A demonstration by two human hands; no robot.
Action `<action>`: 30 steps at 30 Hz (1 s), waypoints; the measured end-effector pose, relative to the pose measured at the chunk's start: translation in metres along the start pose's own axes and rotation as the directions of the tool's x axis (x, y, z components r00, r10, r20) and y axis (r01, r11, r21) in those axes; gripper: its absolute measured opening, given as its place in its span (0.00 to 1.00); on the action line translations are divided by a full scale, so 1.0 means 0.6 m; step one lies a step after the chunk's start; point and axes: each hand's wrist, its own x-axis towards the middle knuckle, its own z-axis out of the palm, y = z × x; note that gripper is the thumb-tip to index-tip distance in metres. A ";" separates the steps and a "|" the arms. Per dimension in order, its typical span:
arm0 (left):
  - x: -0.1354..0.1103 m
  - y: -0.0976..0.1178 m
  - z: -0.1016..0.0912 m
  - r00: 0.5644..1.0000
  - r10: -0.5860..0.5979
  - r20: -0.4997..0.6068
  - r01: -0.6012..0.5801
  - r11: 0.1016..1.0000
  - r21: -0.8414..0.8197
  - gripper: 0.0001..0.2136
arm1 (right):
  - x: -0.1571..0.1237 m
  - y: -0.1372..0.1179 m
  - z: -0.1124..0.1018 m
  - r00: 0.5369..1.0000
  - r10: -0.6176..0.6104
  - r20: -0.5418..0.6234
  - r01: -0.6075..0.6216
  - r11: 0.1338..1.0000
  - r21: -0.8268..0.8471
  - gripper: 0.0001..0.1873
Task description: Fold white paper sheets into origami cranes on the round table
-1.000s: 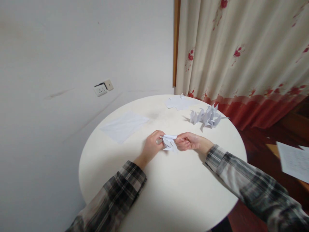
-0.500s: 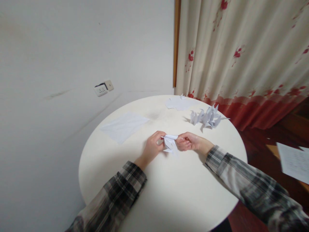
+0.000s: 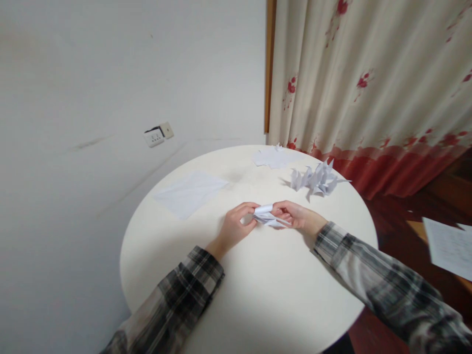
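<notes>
Between my hands, above the white round table (image 3: 250,305), is a piece of folded white paper (image 3: 266,216) with several layers and pointed ends. My left hand (image 3: 236,223) pinches its left end between thumb and fingers. The fingers of my right hand (image 3: 293,215) are curled at its right side and grip it there; some of those fingertips are hidden by the paper. A group of folded paper cranes (image 3: 319,178) stands on the table beyond my right hand. To the upper left of my left hand lies a flat, creased white sheet (image 3: 191,191).
More white sheets (image 3: 273,157) lie at the table's far edge, with a small folded paper piece (image 3: 278,147) by them. A wall socket (image 3: 154,137) is on the left. A floral curtain (image 3: 354,98) hangs behind. Printed papers (image 3: 450,246) lie off to the right.
The folded paper has turned so its loose points, which hung downward, now point right towards my right hand. My left hand has shifted slightly right.
</notes>
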 end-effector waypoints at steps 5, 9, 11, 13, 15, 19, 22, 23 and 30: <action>-0.002 0.001 -0.002 0.997 -0.075 -0.018 0.075 0.997 -0.009 0.06 | -0.001 0.000 0.028 0.961 -0.191 -0.202 0.165 0.977 -0.137 0.15; 0.000 -0.002 0.002 0.964 -0.265 -0.020 0.259 0.955 -0.141 0.04 | 0.004 0.003 0.037 0.829 -0.442 -0.344 0.366 0.892 -0.263 0.07; 0.003 -0.007 0.006 0.925 -0.381 0.009 0.368 0.886 -0.281 0.02 | 0.007 0.005 0.034 0.779 -0.523 -0.345 0.426 0.846 -0.321 0.09; 0.007 -0.012 0.009 0.874 -0.482 0.059 0.461 0.786 -0.413 0.07 | 0.010 0.005 0.030 0.722 -0.589 -0.363 0.463 0.801 -0.379 0.12; 0.010 -0.016 0.011 0.832 -0.542 0.115 0.523 0.700 -0.486 0.10 | 0.011 0.005 0.028 0.658 -0.649 -0.382 0.493 0.755 -0.433 0.14; 0.010 -0.019 0.008 0.789 -0.585 0.190 0.576 0.596 -0.560 0.10 | 0.012 0.002 0.029 0.573 -0.752 -0.325 0.493 0.633 -0.596 0.09; 0.008 -0.020 0.006 0.782 -0.572 0.246 0.585 0.538 -0.607 0.09 | 0.010 0.002 0.032 0.528 -0.809 -0.258 0.446 0.523 -0.726 0.08; 0.007 -0.020 0.005 0.777 -0.569 0.269 0.592 0.515 -0.620 0.10 | 0.009 0.002 0.033 0.506 -0.833 -0.225 0.428 0.469 -0.773 0.09; 0.004 -0.019 0.004 0.748 -0.539 0.387 0.631 0.398 -0.666 0.12 | -0.011 0.005 0.033 0.387 -0.921 0.050 0.284 0.067 -0.956 0.07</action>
